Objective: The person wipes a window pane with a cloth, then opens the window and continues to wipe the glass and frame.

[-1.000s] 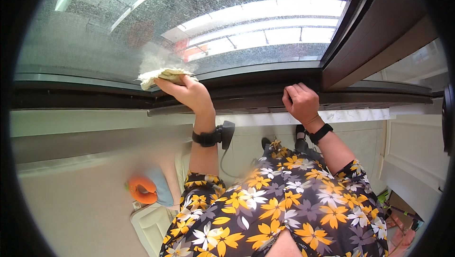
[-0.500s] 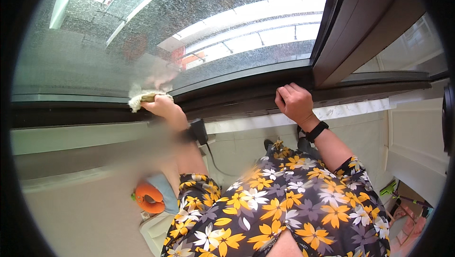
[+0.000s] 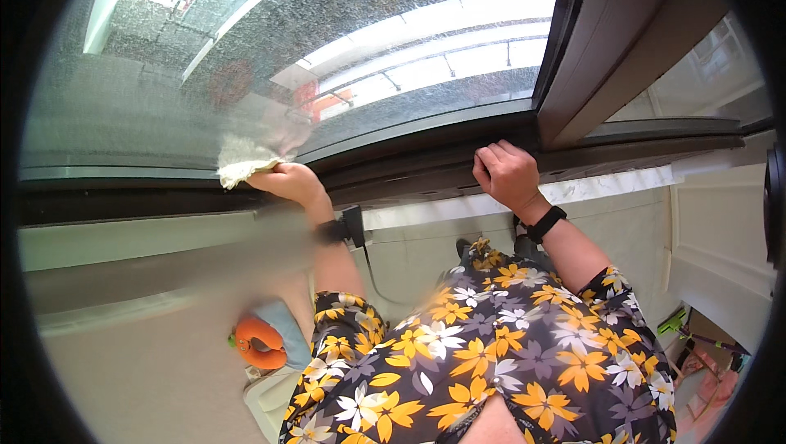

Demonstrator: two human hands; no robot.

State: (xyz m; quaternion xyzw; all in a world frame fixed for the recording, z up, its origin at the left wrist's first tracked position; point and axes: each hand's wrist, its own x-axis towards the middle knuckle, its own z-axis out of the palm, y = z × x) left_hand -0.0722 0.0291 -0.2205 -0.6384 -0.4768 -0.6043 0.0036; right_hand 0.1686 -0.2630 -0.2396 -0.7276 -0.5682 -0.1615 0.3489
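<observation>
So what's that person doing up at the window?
The person is pressing a pale cloth against the speckled window glass with the left hand, near the pane's bottom edge. The right hand is curled over the dark window frame further along, as if holding on. Both wrists wear dark bands, and the person has a flowered top. Below, by the wall, sits an orange round thing.
</observation>
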